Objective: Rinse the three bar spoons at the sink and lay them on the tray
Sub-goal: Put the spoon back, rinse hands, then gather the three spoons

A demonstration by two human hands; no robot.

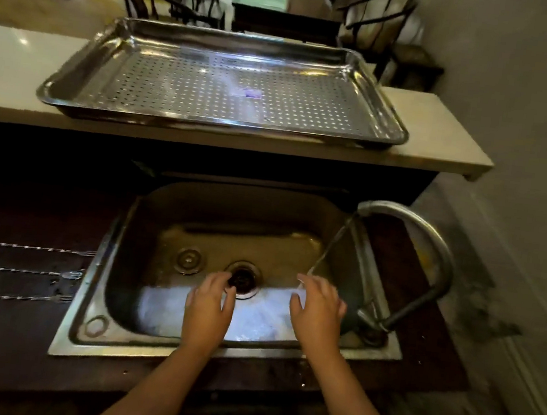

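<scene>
1. Two hands hang over the sink [132, 221], both relaxed and holding nothing: left hand [208, 306] by the drain, right hand [316, 311] under the running tap [417, 232].
2. Three bar spoons [16, 270] lie on the dark counter [7, 347] left of the sink, long axes left-right, nearest the left hand.
3. Beyond, the tray [87, 57] holds none yet.

I see two bare forearms, no sleeves; left hand [208, 306] and right hand [317, 312] carry no rings, watch or gloves.
</scene>
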